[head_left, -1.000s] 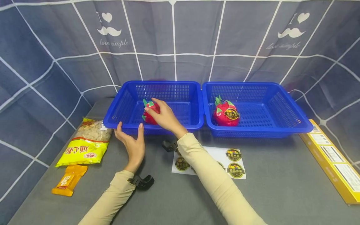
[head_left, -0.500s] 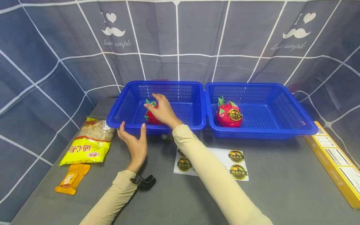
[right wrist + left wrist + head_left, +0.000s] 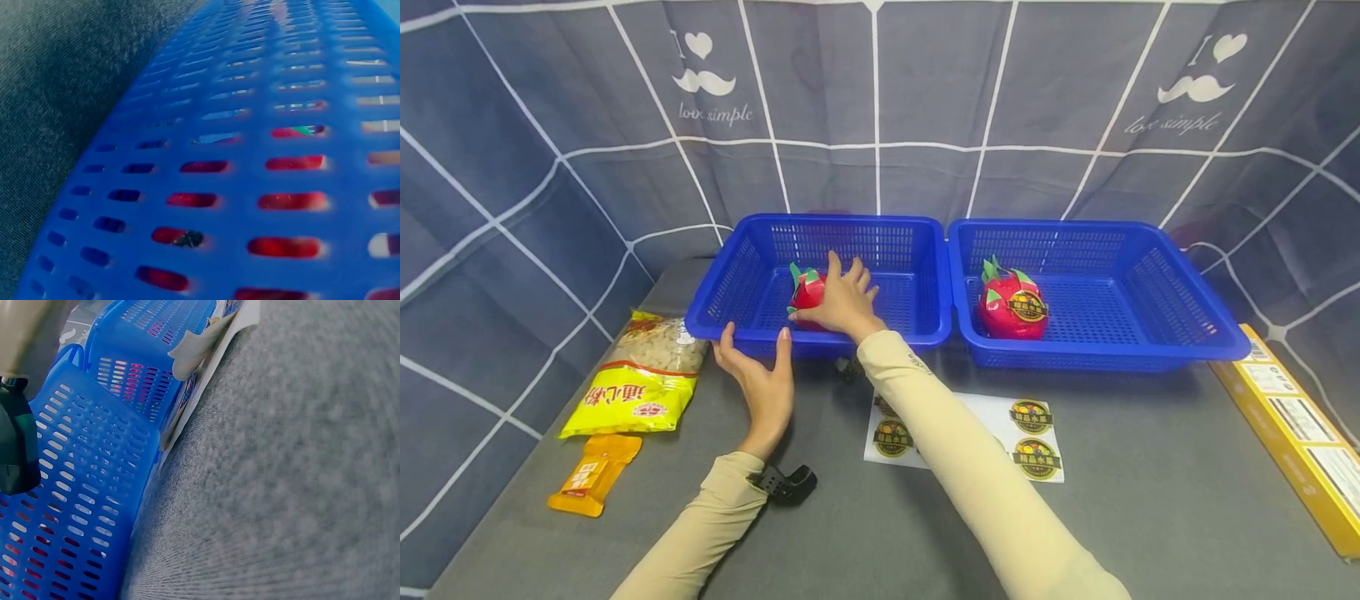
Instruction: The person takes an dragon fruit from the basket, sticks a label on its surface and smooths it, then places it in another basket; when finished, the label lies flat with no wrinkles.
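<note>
Inside the left blue basket lies a toy-like red dragon fruit with green leaf tips, partly hidden by my right hand. That hand's fingers are spread and point away from the fruit, while its thumb overlaps the fruit's front. My left hand is at the basket's front rim, fingers and thumb apart, holding nothing. Through the slots of the basket wall, red fruit shows in the right wrist view. A second dragon fruit with a round black-and-gold sticker sits in the right basket.
A sheet of round stickers lies on the grey table, partly beneath my right forearm. At left are a yellow pasta bag and an orange packet. A long yellow box stands at the right edge.
My right hand has lifted its fingers off the dragon fruit, turned right and spread them. More of the fruit shows now. The left hand keeps its place at the rim.
</note>
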Tool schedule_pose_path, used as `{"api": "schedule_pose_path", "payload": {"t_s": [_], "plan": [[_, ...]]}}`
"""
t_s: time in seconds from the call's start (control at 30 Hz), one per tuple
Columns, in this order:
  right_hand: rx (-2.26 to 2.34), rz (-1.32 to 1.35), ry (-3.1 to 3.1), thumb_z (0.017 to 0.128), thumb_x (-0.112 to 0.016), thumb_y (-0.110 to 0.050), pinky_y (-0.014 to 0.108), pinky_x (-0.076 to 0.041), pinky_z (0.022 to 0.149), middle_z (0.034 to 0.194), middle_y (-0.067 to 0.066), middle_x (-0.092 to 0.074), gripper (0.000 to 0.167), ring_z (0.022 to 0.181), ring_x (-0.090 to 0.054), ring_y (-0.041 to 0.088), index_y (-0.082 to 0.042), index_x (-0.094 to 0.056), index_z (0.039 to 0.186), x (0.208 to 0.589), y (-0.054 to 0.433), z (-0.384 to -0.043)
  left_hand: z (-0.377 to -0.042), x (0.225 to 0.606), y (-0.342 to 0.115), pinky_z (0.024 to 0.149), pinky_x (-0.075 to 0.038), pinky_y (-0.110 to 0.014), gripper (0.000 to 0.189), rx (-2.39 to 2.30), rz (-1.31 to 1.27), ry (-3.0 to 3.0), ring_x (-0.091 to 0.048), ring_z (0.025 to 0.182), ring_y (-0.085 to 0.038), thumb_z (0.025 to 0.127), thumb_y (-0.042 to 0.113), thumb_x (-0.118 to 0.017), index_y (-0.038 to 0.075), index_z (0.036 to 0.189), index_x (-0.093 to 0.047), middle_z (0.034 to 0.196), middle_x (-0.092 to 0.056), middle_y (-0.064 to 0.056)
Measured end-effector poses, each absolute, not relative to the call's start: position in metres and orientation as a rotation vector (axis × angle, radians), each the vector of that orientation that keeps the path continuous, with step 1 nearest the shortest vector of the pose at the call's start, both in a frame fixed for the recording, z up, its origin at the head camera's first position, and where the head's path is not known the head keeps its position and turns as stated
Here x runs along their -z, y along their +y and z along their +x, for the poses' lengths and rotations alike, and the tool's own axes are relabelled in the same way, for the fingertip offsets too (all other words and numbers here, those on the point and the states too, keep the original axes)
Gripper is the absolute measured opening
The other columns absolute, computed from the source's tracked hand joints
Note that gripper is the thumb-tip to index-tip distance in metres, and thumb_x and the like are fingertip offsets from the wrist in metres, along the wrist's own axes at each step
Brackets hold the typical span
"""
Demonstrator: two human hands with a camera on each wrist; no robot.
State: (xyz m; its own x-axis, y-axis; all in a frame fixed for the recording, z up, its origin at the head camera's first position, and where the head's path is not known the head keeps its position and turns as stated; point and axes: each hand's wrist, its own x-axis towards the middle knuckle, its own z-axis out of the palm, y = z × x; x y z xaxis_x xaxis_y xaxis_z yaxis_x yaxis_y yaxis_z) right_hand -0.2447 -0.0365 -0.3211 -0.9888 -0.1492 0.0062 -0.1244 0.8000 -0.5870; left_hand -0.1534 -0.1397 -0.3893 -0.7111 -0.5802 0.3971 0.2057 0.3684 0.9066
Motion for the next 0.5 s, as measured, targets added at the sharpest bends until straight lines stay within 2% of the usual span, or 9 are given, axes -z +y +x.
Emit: {"api": "schedule_pose_path", "payload": {"t_s": [0.17, 0.3, 0.5], "plan": [[1.062, -0.124, 2.842, 0.058, -0.083, -0.041, 0.06, -0.023, 0.105, 0.147, 0.025, -0.009, 0.12, 0.134, -0.015, 0.046, -0.023, -0.002, 0.145, 0.322, -0.0343, -0.2441, -0.1532, 0.3886, -0.1389, 0.115, -0.006, -0.038, 0.074, 1.416, 0.329, -1.927, -0.006, 0.139, -0.021, 0.082, 0.037, -0.064, 0.008, 0.136, -0.021, 0.147, -0.007, -0.014], [1.137, -0.103, 2.743, 0.059, -0.084, -0.035, 0.06, -0.031, 0.101, 0.145, 0.028, -0.012, 0.121, 0.129, -0.025, 0.05, -0.03, 0.001, 0.145, 0.3208, -0.0325, -0.2436, -0.1524, 0.3883, -0.1385, 0.115, -0.006, -0.039, 0.074, 1.423, 0.335, -1.933, -0.006, 0.139, -0.02, 0.082, 0.037, -0.063, 0.011, 0.136, -0.021, 0.147, -0.005, -0.013], [1.103, -0.152, 2.734, 0.061, -0.082, -0.037, 0.059, -0.031, 0.101, 0.143, 0.025, -0.024, 0.112, 0.127, -0.031, 0.049, -0.032, -0.007, 0.145, 0.3206, -0.031, -0.242, -0.1525, 0.3892, -0.1391, 0.115, -0.006, -0.04, 0.073, 1.416, 0.331, -1.929, -0.006, 0.139, -0.021, 0.082, 0.036, -0.063, 0.011, 0.137, -0.021, 0.147, -0.006, -0.014]]}}
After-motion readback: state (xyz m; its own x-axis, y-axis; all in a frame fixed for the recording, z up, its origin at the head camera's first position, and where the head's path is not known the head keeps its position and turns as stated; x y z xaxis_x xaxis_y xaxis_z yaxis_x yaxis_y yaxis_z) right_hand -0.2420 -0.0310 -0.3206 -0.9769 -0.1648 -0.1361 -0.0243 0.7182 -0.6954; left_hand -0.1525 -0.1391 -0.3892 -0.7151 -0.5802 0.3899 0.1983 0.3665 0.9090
